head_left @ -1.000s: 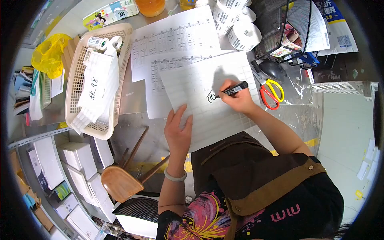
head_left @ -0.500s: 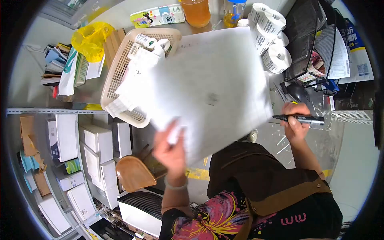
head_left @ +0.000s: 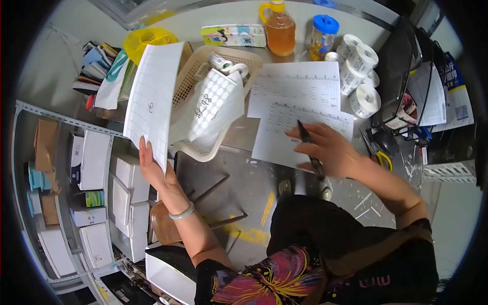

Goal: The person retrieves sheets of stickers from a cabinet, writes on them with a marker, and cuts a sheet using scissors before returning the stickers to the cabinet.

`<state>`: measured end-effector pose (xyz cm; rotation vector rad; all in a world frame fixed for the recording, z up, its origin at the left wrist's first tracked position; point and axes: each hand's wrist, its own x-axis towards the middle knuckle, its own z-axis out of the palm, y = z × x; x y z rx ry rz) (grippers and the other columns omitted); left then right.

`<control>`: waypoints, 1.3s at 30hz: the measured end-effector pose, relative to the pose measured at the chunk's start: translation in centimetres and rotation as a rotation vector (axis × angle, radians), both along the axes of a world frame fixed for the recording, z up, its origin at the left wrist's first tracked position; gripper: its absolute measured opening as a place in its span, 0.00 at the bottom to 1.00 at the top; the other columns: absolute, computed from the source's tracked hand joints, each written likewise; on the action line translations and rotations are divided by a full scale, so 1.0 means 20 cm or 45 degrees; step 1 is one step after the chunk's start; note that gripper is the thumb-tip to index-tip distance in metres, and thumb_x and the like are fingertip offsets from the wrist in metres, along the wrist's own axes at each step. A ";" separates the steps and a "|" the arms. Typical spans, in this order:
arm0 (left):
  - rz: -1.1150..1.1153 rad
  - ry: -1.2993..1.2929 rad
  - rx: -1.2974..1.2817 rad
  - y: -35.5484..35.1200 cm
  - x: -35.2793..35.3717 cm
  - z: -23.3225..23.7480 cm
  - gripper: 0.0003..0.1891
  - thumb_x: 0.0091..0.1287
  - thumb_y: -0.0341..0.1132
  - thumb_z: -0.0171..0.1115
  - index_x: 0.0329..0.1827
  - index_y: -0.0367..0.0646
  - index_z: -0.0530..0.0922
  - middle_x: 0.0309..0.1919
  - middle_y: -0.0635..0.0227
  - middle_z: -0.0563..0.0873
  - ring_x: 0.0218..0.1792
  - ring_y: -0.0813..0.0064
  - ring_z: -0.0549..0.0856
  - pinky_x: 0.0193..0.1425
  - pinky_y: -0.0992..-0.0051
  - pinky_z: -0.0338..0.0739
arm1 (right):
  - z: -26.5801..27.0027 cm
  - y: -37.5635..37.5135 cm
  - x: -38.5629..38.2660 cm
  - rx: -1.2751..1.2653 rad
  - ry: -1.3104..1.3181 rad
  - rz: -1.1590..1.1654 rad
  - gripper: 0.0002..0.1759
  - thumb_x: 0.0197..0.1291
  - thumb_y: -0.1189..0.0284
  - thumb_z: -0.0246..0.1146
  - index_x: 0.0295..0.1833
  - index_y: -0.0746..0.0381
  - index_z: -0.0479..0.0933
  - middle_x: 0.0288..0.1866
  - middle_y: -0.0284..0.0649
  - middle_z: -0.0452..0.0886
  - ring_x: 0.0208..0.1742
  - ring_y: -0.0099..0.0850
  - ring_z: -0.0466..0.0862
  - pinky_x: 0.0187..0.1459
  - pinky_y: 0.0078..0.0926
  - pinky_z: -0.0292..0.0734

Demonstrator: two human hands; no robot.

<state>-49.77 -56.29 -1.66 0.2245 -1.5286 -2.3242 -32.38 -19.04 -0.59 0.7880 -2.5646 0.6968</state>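
Observation:
My left hand (head_left: 156,165) grips the lower edge of a large white sheet (head_left: 152,96), which is raised over the left side of a beige basket (head_left: 243,122). A black marker (head_left: 310,147) is held in my right hand (head_left: 325,150), above a printed sheet (head_left: 277,140) on the table. Another printed sheet (head_left: 300,81) lies behind it, partly overlapped. In the basket are label rolls (head_left: 236,69) and a sheet of white round stickers (head_left: 216,99) with handwriting on it.
Label rolls (head_left: 364,99) are stacked at the back right, near yellow-handled scissors (head_left: 384,160) and a black rack (head_left: 394,76). Behind stand a jug of amber liquid (head_left: 280,33) and a blue-lidded jar (head_left: 324,38). A brown chair (head_left: 165,226) and shelves of boxes (head_left: 96,162) are at left.
The large sheet has swung left and tilted up in my left hand, uncovering the printed sheets and stickers. My right hand has moved left with the marker, over the printed sheets.

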 end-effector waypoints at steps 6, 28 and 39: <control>0.017 0.015 0.032 -0.10 0.08 -0.02 0.21 0.70 0.24 0.53 0.66 0.33 0.71 0.59 0.49 0.79 0.55 0.61 0.82 0.60 0.65 0.79 | -0.06 -0.12 -0.73 -0.492 -0.448 -0.421 0.27 0.56 0.62 0.71 0.55 0.60 0.68 0.51 0.47 0.81 0.50 0.48 0.79 0.53 0.38 0.75; 0.031 -0.135 -0.087 -0.25 -0.11 -0.16 0.19 0.68 0.24 0.58 0.62 0.35 0.77 0.52 0.58 0.83 0.48 0.71 0.84 0.53 0.75 0.79 | 0.35 0.25 -1.25 -1.215 0.202 -0.601 0.18 0.52 0.75 0.75 0.43 0.58 0.72 0.33 0.28 0.71 0.33 0.20 0.70 0.36 0.19 0.69; -0.240 -0.091 -0.506 -0.11 -0.18 -0.21 0.17 0.66 0.23 0.62 0.59 0.32 0.78 0.53 0.61 0.83 0.51 0.75 0.80 0.61 0.77 0.71 | -0.18 -0.22 -1.28 -0.842 -0.040 -0.316 0.23 0.44 0.74 0.77 0.43 0.58 0.71 0.35 0.34 0.74 0.35 0.25 0.75 0.37 0.25 0.74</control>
